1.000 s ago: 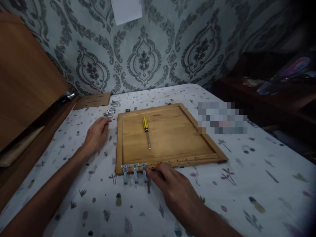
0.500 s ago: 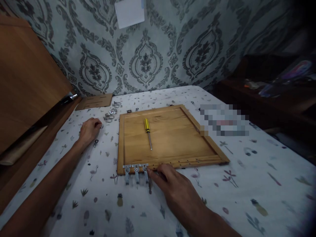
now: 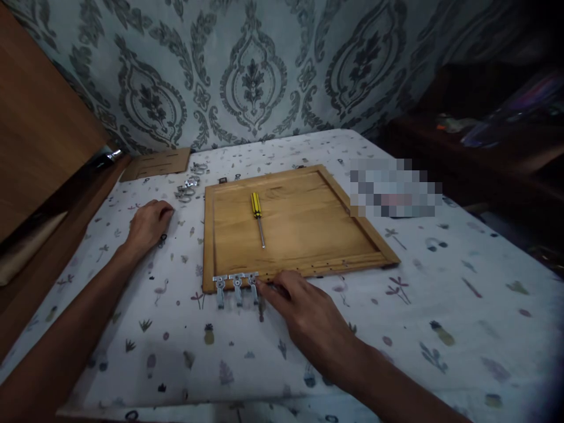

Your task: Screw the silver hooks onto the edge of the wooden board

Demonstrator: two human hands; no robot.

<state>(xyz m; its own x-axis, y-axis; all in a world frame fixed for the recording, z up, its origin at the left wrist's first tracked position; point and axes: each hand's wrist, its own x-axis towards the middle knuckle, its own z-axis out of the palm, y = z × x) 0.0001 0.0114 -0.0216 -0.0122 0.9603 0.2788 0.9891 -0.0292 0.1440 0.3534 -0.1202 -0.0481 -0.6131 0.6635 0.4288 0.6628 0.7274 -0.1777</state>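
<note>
A framed wooden panel lies flat on the patterned cloth, and a yellow-and-black screwdriver rests on it. Three metal hinges sit side by side on the panel's near left edge. The index finger of my right hand touches the rightmost hinge; its other fingers curl by the panel's edge. On the cloth left of the panel rests my left hand, fingers curled together; whatever they hold, if anything, is hidden. More metal hinges lie just beyond it.
A piece of brown cardboard lies at the back left of the cloth. Large wooden furniture stands at the left. A blurred-out item is right of the panel, dark furniture farther right.
The view has tilted downward, so everything appears higher. My left hand's fingertips have turned down toward the cloth, and the small shiny thing at them no longer shows. My right hand stays at the rightmost hinge.
</note>
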